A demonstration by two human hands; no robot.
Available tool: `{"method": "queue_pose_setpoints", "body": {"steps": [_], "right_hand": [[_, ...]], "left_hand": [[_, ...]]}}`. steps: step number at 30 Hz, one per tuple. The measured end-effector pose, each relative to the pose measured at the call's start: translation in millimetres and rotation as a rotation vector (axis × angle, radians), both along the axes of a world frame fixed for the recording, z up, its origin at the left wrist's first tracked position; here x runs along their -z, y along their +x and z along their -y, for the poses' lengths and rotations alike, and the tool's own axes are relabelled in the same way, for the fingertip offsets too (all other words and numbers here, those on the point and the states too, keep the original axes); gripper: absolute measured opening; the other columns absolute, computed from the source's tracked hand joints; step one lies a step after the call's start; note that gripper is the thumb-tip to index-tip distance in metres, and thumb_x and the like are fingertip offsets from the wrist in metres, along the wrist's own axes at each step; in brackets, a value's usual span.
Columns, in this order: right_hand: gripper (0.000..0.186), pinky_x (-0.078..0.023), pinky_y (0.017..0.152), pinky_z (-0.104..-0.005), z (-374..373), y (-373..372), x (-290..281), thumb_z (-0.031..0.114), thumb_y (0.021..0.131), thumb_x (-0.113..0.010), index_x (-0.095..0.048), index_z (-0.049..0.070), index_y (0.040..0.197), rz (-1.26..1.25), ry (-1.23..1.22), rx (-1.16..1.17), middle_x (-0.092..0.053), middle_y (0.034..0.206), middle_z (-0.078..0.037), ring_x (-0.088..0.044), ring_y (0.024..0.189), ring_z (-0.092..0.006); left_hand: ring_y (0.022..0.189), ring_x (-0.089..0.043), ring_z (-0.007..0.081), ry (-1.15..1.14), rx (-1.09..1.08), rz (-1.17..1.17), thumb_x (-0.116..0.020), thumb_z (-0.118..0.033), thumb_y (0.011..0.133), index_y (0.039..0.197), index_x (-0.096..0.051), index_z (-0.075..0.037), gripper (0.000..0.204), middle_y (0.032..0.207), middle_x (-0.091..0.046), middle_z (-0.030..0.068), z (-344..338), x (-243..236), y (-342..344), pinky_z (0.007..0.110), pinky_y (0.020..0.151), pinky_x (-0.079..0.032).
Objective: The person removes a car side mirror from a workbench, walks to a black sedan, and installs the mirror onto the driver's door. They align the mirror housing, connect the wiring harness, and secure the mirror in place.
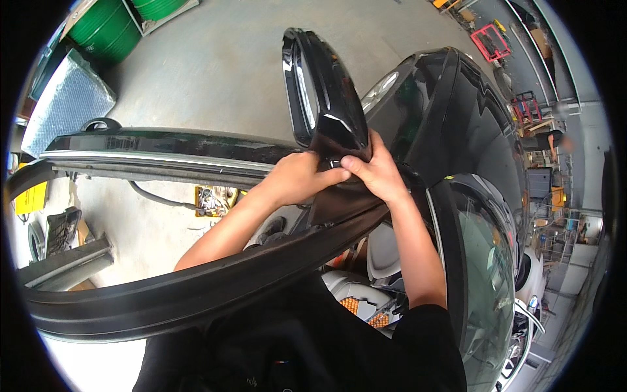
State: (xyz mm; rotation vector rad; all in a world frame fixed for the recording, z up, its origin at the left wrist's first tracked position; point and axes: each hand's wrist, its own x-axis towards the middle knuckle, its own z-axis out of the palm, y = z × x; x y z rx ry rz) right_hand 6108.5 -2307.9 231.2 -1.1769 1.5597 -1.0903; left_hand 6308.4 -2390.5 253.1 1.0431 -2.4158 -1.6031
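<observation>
A glossy black car side mirror (pixel 336 91) stands up from the front corner of a black car door (pixel 215 145). My left hand (pixel 297 175) grips the near left side of the mirror's base, its thumb pointing right across it. From the right, my right hand (pixel 377 166) is wrapped round the same base, thumb pressed on top. The two thumb tips nearly meet. Most of my fingers are hidden behind the base. Both forearms pass over the dark door window frame (pixel 196 291), which curves across in front of my body.
The car's black hood (pixel 467 111) and windshield (pixel 486 261) lie to the right. Green drums (pixel 104 32) and a silvery wrapped panel (pixel 68 98) stand at the far left. A yellow tool box (pixel 215 199) sits on the floor beyond the window frame. Another person (pixel 545 142) is at the far right.
</observation>
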Motion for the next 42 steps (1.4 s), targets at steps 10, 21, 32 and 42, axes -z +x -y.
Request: {"method": "queue_pose_setpoints", "body": {"steps": [10,21,32,42], "right_hand": [[0.083,-0.051,0.098,-0.0337,1.1,1.7,2.6,0.012,0.078,-0.084,-0.033,-0.009,0.140,0.027,-0.157,0.025,-0.056,0.127,-0.016,-0.062,0.110,-0.0208],[0.101,-0.050,0.101,-0.0392,-4.0,8.6,-3.1,0.016,0.076,-0.086,-0.019,-0.010,0.147,0.285,-0.103,0.137,-0.044,0.142,-0.019,-0.058,0.118,-0.0274],[0.098,-0.052,0.101,-0.0399,-2.6,6.8,3.7,0.003,0.077,-0.082,-0.014,-0.007,0.148,0.264,-0.120,0.126,-0.043,0.142,-0.021,-0.059,0.117,-0.0284],[0.106,-0.052,0.101,-0.0425,-3.9,5.7,-4.3,0.009,0.074,-0.086,-0.011,-0.008,0.147,0.233,0.027,0.150,-0.039,0.144,-0.020,-0.058,0.120,-0.0288]], "left_hand": [[0.111,-0.055,0.0143,0.703,-0.189,-0.661,-0.067,-0.017,0.095,0.108,-0.067,0.000,0.021,0.120,-0.061,0.0054,-39.7,-16.2,47.0,0.031,0.097,-0.043],[0.141,-0.034,0.0384,0.432,-0.662,-0.661,-0.075,-0.042,0.087,0.155,-0.005,0.000,0.107,0.154,-0.024,0.0313,-3.3,10.6,-12.1,0.047,0.113,-0.034],[0.095,-0.060,0.0189,0.674,-0.680,-0.930,-0.054,-0.074,0.088,0.134,-0.043,0.005,0.092,0.109,-0.059,0.0130,84.2,35.9,-65.1,0.031,0.083,-0.051],[0.097,-0.060,0.0190,0.442,-0.746,-0.820,-0.070,-0.054,0.089,0.142,-0.030,0.011,0.092,0.108,-0.062,0.0152,72.0,21.6,-70.8,0.032,0.083,-0.051]]}}
